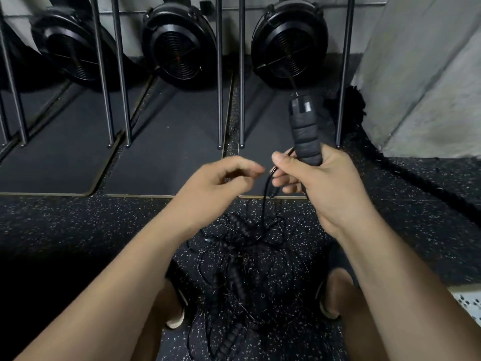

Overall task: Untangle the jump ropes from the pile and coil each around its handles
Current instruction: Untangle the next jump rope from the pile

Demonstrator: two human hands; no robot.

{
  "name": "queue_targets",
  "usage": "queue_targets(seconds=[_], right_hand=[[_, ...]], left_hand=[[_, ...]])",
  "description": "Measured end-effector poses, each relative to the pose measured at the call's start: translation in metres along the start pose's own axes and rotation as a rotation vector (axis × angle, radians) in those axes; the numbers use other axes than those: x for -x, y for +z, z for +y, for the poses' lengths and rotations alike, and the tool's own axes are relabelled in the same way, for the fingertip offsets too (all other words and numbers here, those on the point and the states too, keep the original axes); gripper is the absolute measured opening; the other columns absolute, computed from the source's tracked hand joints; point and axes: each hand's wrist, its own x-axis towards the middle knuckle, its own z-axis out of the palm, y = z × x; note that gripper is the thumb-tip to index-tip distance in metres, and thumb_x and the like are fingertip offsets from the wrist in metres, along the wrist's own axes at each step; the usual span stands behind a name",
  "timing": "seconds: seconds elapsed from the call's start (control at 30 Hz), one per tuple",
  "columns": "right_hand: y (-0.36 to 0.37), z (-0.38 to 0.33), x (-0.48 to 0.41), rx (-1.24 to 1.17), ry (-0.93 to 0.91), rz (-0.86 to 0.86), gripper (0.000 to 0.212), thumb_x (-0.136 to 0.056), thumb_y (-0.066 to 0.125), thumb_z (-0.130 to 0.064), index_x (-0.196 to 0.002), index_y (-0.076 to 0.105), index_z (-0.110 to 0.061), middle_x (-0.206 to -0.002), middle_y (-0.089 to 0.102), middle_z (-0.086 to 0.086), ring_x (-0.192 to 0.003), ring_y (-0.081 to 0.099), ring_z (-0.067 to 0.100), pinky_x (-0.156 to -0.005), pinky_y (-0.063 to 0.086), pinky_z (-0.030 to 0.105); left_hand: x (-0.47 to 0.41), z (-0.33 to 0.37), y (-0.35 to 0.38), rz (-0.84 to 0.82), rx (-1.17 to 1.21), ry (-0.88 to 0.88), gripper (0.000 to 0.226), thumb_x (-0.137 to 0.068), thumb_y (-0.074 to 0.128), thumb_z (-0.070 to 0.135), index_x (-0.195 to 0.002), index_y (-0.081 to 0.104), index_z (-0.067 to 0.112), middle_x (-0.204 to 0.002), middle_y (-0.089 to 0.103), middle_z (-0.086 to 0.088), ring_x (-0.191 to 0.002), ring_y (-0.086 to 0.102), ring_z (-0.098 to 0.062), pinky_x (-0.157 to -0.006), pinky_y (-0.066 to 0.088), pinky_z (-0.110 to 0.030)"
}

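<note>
Head view: right of centre, my right hand (320,183) grips one black handle (304,131) upright, fingers curled round it and its thin cord (266,196). The cord trails down to the tangled pile (239,256) on the speckled floor, lower centre. My left hand (221,183), blurred, fingers loosely curled, seems to hold nothing. I judge one rope is being freed; next, that cord must be drawn clear. No writing is legible.

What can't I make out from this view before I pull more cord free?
1. Head view: the left hand is motion-blurred; whether it pinches the cord is unclear.
2. Head view: the handle has its lower end hidden inside the right hand.
3. Head view: the pile is dark on the dark floor and partly behind the forearms; the rope count is unreadable.
</note>
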Motion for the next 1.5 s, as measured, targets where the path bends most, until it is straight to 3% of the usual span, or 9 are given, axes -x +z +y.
queue_targets(seconds=[0.17,0.33,0.47,0.63,0.83,1.17,1.27,1.4,1.5], right_hand=[[0.003,-0.007,0.002,-0.061,-0.011,0.016,0.012,-0.093,0.082,-0.016,-0.093,0.071,-0.011,-0.079,0.077,0.009,-0.07,0.074,0.02,-0.06,0.056,0.027],[-0.002,-0.016,0.002,-0.219,-0.028,0.051,0.017,-0.095,0.08,-0.016,-0.103,0.069,-0.005,-0.082,0.074,0.009,-0.073,0.074,0.021,-0.061,0.056,0.026],[-0.008,-0.015,0.0,-0.265,-0.007,0.068,0.013,-0.096,0.078,-0.022,-0.1,0.069,-0.014,-0.087,0.076,0.007,-0.078,0.075,0.021,-0.063,0.057,0.027],[-0.006,-0.001,0.0,-0.05,0.068,-0.054,0.027,-0.082,0.087,-0.033,-0.101,0.077,-0.017,-0.086,0.077,0.002,-0.066,0.066,0.013,-0.054,0.048,0.024],[0.003,0.015,0.001,0.296,-0.018,-0.063,0.021,-0.09,0.087,-0.035,-0.089,0.076,-0.016,-0.065,0.07,0.002,-0.059,0.061,0.011,-0.059,0.047,0.032],[0.01,-0.002,0.006,0.022,-0.027,-0.102,0.016,-0.095,0.079,-0.013,-0.085,0.067,-0.01,-0.07,0.069,0.006,-0.064,0.067,0.021,-0.055,0.046,0.03],[0.006,-0.011,0.005,-0.112,-0.014,-0.064,0.015,-0.095,0.079,-0.013,-0.089,0.066,-0.013,-0.072,0.067,0.004,-0.065,0.067,0.02,-0.055,0.045,0.03],[-0.006,-0.018,0.003,-0.275,-0.025,-0.001,0.012,-0.097,0.076,-0.013,-0.093,0.065,-0.012,-0.074,0.066,0.003,-0.066,0.068,0.018,-0.057,0.047,0.028],[-0.013,-0.022,0.0,-0.364,-0.012,0.043,0.015,-0.099,0.074,-0.015,-0.089,0.063,-0.015,-0.075,0.065,0.001,-0.069,0.068,0.016,-0.059,0.049,0.026]], left_hand=[[0.0,-0.007,0.017,-0.102,-0.161,0.067,0.005,-0.097,0.079,0.027,-0.097,0.079,0.023,-0.08,0.072,0.012,-0.071,0.057,0.0,-0.071,0.044,-0.017],[0.001,-0.03,0.02,-0.205,-0.32,-0.074,0.01,-0.1,0.075,0.036,-0.097,0.078,0.028,-0.087,0.077,0.011,-0.075,0.068,-0.013,-0.073,0.053,-0.029],[-0.002,-0.031,0.018,-0.153,-0.379,-0.056,0.008,-0.1,0.074,0.03,-0.098,0.08,0.025,-0.095,0.077,0.028,-0.087,0.072,0.004,-0.081,0.053,-0.02],[-0.004,-0.02,0.012,-0.072,-0.295,0.013,0.006,-0.099,0.076,0.028,-0.094,0.078,0.029,-0.085,0.076,0.019,-0.076,0.064,0.002,-0.074,0.047,-0.017],[-0.004,-0.014,0.008,-0.003,-0.188,0.122,0.006,-0.097,0.078,0.029,-0.092,0.076,0.026,-0.088,0.076,0.008,-0.083,0.069,-0.014,-0.083,0.054,-0.037],[0.001,-0.019,0.014,-0.204,-0.174,-0.066,0.008,-0.098,0.078,0.022,-0.097,0.076,0.014,-0.08,0.076,-0.003,-0.064,0.066,-0.006,-0.058,0.052,-0.023],[0.003,-0.025,0.017,-0.233,-0.113,-0.143,0.009,-0.098,0.078,0.019,-0.099,0.076,0.011,-0.088,0.078,-0.011,-0.077,0.078,-0.018,-0.062,0.06,-0.027],[-0.002,-0.028,0.013,-0.146,-0.14,-0.168,0.003,-0.096,0.079,0.02,-0.096,0.079,0.017,-0.08,0.078,-0.007,-0.065,0.075,-0.015,-0.063,0.06,-0.026],[-0.006,-0.034,0.011,-0.118,-0.246,-0.195,0.003,-0.094,0.082,0.029,-0.092,0.081,0.031,-0.084,0.078,-0.005,-0.068,0.077,-0.023,-0.067,0.066,-0.042]])
